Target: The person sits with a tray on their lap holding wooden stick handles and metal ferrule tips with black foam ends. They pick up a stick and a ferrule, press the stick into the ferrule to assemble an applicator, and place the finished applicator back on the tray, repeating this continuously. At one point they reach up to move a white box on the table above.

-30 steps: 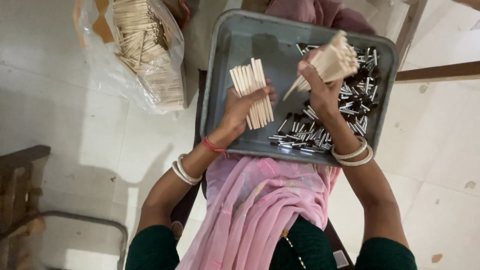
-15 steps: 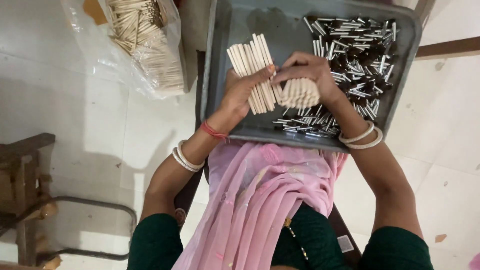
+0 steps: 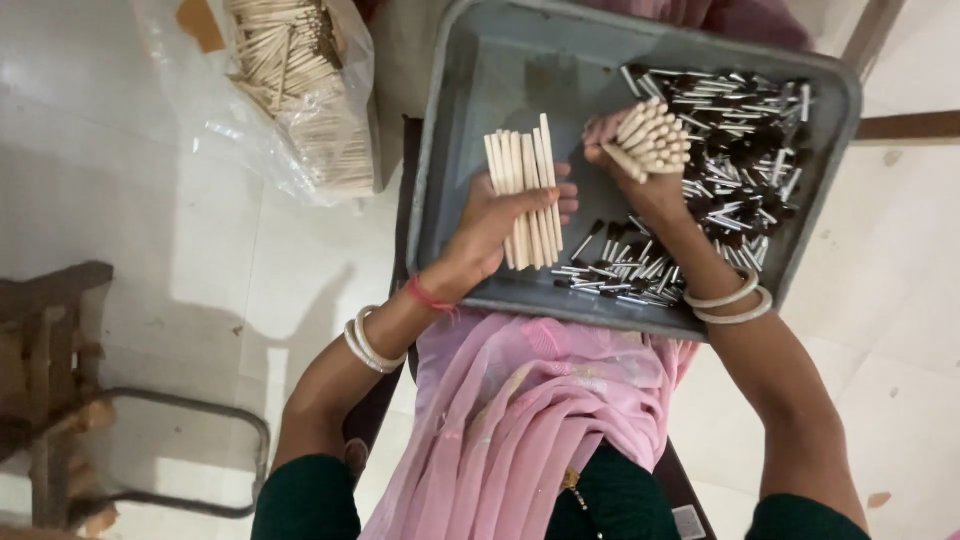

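two hands are held over a grey metal tray (image 3: 470, 120) resting on the lap. a flat row of pale wooden sticks (image 3: 524, 196) is gripped in the left hand (image 3: 492, 228), fingers curled round it, wrist bent inward above the tray's near edge. a tight bundle of sticks (image 3: 652, 136), ends turned up, is clasped in the right hand (image 3: 640, 180), fingers closed, over a heap of dark-tipped metal pieces (image 3: 730, 150). a clear bag of sticks (image 3: 290, 80) lies on the floor beside the tray.

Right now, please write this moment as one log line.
left hand: holds flat row of sticks | right hand: grips stick bundle | below: grey tray
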